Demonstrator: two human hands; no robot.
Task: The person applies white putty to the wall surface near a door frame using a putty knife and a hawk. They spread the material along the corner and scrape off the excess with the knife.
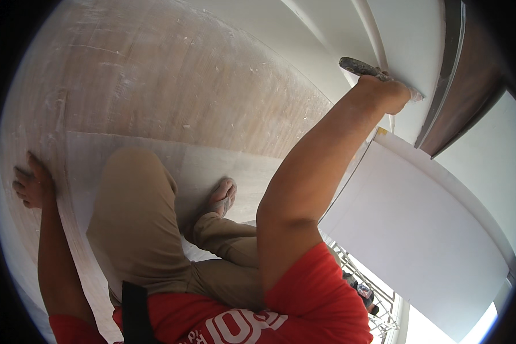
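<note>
My right hand (pixel 393 96) is raised at the upper right, close to a white wall (pixel 407 34). Its fingers are closed around a tool with a dark, stained handle (pixel 358 66), which sticks out behind the hand toward the left. The tool's working end is mostly hidden by the hand, so I cannot tell its exact kind. Far to the left, my left hand (pixel 37 186) lies against the dusty wood-look floor (pixel 172 86). Its thumb stands apart from the fingers, and nothing is held in it.
My bent knee (pixel 135 189) and sandalled foot (pixel 222 196) are between my arms. A large white panel (pixel 418 223) stands at the right, below a dark brown frame (pixel 467 74). Metal grille work (pixel 390 321) shows at the lower right. White scraps and dust lie on the floor.
</note>
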